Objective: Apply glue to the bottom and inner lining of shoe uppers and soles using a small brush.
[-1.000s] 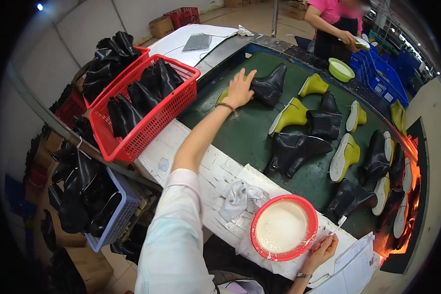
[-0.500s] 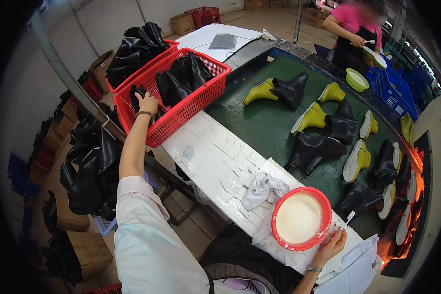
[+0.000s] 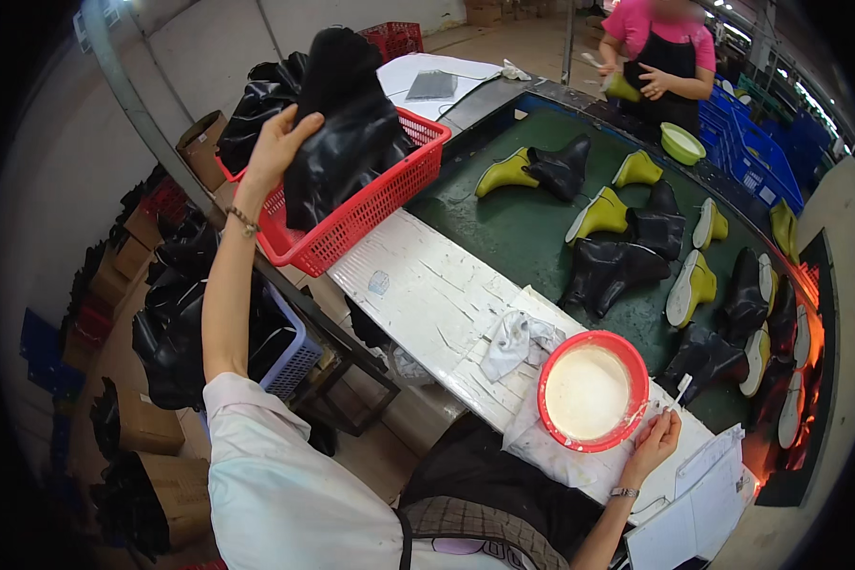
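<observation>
My left hand (image 3: 280, 147) grips a black boot (image 3: 347, 133) by its edge and holds it up above the red basket (image 3: 375, 220). More black boots sit behind it, partly hidden. At the lower right, my right hand (image 3: 653, 446) is closed round a thin brush (image 3: 682, 388) whose pale head points up and away. Just left of that hand stands a red bowl (image 3: 643, 385) of cream-coloured liquid (image 3: 587, 391). A crumpled, stained white cloth (image 3: 511, 344) lies beyond the bowl on the white board (image 3: 427, 285).
Black boots (image 3: 617, 274) and yellow-green soles (image 3: 598, 217) lie on the green belt (image 3: 503, 228), which runs toward an orange glow (image 3: 806, 380) at right. Across it, a person in pink (image 3: 665, 57) handles a sole beside a green bowl (image 3: 682, 142). Papers (image 3: 693, 518) lie near my right wrist.
My left hand has risen from inside the red basket, lifting a black boot out. My right hand stays beside the bowl with the brush. The person across has turned and lowered their hands.
</observation>
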`<state>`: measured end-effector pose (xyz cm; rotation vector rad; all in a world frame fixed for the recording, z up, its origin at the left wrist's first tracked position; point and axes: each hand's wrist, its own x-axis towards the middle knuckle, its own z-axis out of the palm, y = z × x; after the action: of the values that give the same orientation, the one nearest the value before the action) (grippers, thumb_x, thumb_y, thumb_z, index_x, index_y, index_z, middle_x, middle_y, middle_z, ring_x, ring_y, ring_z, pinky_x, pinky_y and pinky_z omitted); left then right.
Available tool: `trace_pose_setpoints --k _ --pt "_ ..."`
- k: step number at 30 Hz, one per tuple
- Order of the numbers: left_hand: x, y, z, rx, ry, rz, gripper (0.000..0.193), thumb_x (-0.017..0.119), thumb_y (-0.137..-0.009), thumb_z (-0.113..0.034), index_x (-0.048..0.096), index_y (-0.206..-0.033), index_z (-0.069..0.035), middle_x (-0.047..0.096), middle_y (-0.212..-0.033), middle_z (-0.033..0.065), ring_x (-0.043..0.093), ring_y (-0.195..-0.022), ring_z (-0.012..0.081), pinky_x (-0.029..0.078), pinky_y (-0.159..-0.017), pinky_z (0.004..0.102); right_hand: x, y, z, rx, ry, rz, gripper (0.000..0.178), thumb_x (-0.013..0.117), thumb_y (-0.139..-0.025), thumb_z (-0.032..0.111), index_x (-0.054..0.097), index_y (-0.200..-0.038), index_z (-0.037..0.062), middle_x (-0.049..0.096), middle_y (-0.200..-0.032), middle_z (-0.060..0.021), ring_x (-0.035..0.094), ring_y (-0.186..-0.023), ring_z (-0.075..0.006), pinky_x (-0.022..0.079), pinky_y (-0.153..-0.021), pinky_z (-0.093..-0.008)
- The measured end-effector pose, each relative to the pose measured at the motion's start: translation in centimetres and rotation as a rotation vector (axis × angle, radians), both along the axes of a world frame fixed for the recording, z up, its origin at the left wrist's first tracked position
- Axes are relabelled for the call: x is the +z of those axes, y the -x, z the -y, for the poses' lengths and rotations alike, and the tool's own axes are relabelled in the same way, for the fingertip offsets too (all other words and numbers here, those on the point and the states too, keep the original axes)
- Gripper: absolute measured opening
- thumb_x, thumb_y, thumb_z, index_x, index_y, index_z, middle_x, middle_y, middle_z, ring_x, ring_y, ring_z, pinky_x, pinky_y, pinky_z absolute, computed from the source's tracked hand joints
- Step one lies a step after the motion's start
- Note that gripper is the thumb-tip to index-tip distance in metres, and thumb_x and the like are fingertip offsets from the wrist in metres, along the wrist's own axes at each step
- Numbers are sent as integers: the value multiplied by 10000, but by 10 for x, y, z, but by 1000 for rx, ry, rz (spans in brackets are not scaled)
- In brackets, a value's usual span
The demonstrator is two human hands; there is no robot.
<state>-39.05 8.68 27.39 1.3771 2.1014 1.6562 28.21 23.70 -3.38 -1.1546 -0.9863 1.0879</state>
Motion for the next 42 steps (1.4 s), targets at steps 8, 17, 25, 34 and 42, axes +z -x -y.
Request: trace_pose_setpoints --k 8,17,25,34,42 --pt "-98 -98 -24 -469 201 581 331 564 -1073 -273 645 -1248 -5 722 -1086 7 661 -916 47 541 -812 222 4 -1 3 -9 68 26 205 546 -1074 195 603 -1189 36 526 -750 44 400 -525 0 297 -419 -170" --pt "-236 -292 16 -931 877 1229 382 532 -1058 -205 563 -1331 62 668 -1257 136 659 -1126 184 551 -975 331 135 66 9 686 -279 111 735 896 -708 78 578 -1368 22 708 -1233 -89 665 -1004 -155 533 -924 -323" --pt "-196 -329 19 -1535 642 478 1065 790 -764 -689 489 -1442 75 613 -1369 116 560 -1263 189 429 -1086 334 181 102 18 848 -108 300 311 902 -750 223 727 -906 18 674 -768 9 600 -720 -94 471 -666 -298" --pt "-185 -400 44 -1004 481 803 1064 858 -818 -482 286 -1564 16 490 -1493 98 482 -1335 176 378 -1139 348 165 104 43 492 -241 512 279 833 -811 223 707 -879 -16 621 -670 -118 580 -579 -226 446 -573 -356" --pt "-201 -340 47 -774 572 1184 470 655 -1011 -413 636 -1228 3 718 -1016 14 667 -873 72 548 -770 229 151 45 27 239 -307 798 269 803 -859 313 740 -962 73 674 -816 -58 641 -670 -199 487 -622 -330"
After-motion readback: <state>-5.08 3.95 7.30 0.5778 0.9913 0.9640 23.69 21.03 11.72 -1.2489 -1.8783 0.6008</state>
